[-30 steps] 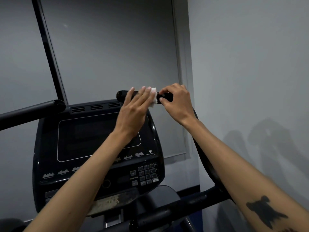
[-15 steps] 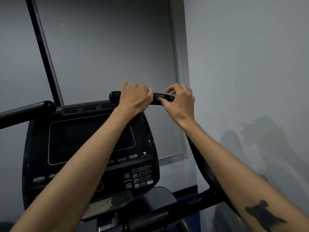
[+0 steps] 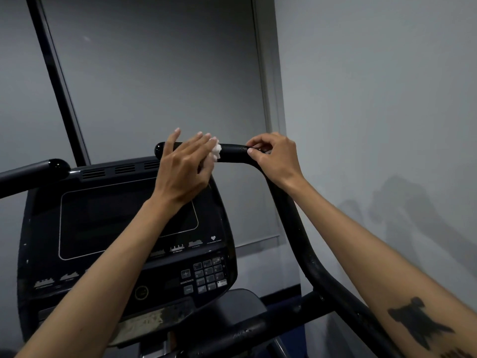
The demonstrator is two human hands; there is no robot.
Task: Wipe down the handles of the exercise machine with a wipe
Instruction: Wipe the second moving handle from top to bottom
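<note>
wipe (image 3: 216, 151) under left hand (image 3: 184, 167) fingers

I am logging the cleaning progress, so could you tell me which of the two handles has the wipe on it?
The right handle, beside the wall: the left hand presses the white wipe on it. The left handle is untouched.

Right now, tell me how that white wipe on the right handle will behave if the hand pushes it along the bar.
The wipe looks crumpled and soft, so it will likely bunch up, not slide flat. It seems thin and very light, pressed by the left hand against the right handle. The round, smooth-looking bar may let it slip off unless wrapped.
</note>
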